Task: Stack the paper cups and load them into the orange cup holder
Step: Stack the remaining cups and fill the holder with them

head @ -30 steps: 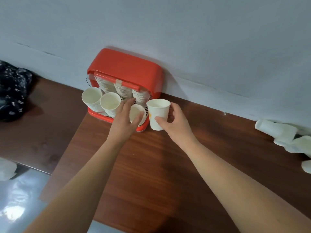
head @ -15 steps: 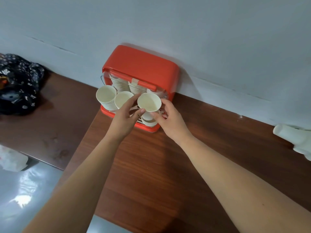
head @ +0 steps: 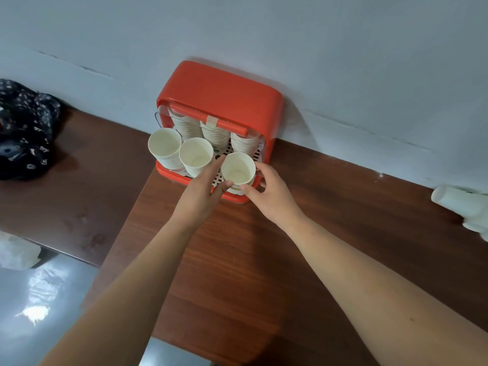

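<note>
The orange cup holder (head: 221,93) stands at the back edge of the table (head: 237,273), against the wall. Stacks of cups (head: 196,155) fill its tray. At the holder's front right corner, the right hand (head: 272,196) curls round a paper cup (head: 237,169), which seems to sit on a short stack, though that part is mostly hidden. The left hand (head: 200,196) lays straight fingers against the cup's left side. Loose cups (head: 459,204) lie near the table's right edge, and a dark patterned cloth (head: 23,128) lies far left.
</note>
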`<control>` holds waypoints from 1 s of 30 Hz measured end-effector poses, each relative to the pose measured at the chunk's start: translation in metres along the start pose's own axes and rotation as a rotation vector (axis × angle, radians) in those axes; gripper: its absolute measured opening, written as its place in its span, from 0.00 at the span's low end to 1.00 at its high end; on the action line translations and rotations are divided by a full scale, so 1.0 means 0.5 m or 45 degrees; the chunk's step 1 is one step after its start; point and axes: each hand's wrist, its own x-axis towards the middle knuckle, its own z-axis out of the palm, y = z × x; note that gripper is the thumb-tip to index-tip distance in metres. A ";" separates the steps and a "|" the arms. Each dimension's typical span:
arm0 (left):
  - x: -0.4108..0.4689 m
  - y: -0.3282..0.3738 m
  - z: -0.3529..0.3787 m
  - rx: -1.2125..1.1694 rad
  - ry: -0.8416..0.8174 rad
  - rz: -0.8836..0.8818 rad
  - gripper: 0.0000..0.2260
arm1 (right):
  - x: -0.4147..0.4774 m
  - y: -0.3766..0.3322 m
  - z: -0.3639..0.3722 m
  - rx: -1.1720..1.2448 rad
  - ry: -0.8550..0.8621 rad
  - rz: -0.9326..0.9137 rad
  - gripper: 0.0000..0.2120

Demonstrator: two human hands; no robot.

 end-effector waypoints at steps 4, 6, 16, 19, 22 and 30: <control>0.005 -0.020 0.020 0.056 -0.015 -0.013 0.24 | 0.014 0.005 0.012 -0.105 0.036 -0.009 0.24; 0.009 -0.025 0.026 0.087 0.005 -0.015 0.23 | 0.019 0.006 0.015 -0.140 0.043 -0.010 0.24; -0.006 -0.003 0.046 -0.001 0.119 -0.157 0.18 | 0.021 0.011 0.040 -0.163 0.138 -0.006 0.29; -0.018 0.008 0.054 -0.031 0.169 -0.197 0.16 | 0.012 0.009 0.037 -0.134 0.149 0.019 0.30; -0.040 0.028 0.063 0.017 0.287 -0.256 0.16 | -0.022 0.017 0.000 -0.144 0.169 0.061 0.29; -0.105 0.140 0.201 0.345 0.035 -0.175 0.16 | -0.253 0.187 -0.275 -0.508 0.156 0.233 0.27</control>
